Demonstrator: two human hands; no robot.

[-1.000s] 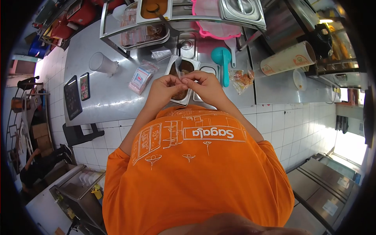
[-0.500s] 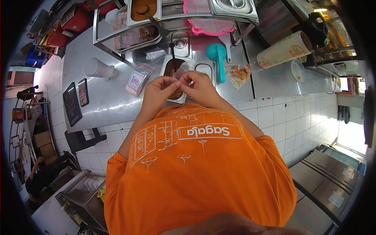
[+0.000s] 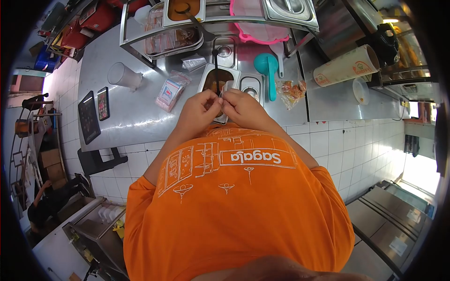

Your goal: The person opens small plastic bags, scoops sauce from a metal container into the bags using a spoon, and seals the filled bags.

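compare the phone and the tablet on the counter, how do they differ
The tablet is clearly larger than the phone. The phone's screen looks brighter and more colourful, while the tablet's is mostly dark. The tablet lies nearer the counter's left edge, the phone farther in. Both are dark-framed and screen up.

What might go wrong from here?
The clear bag, pinched between the left hand and right hand above the sauce container, might slip and fall in. The black handle stands close to the fingers; a bump could spill sauce. The tablet, near the counter's edge, might get knocked off.
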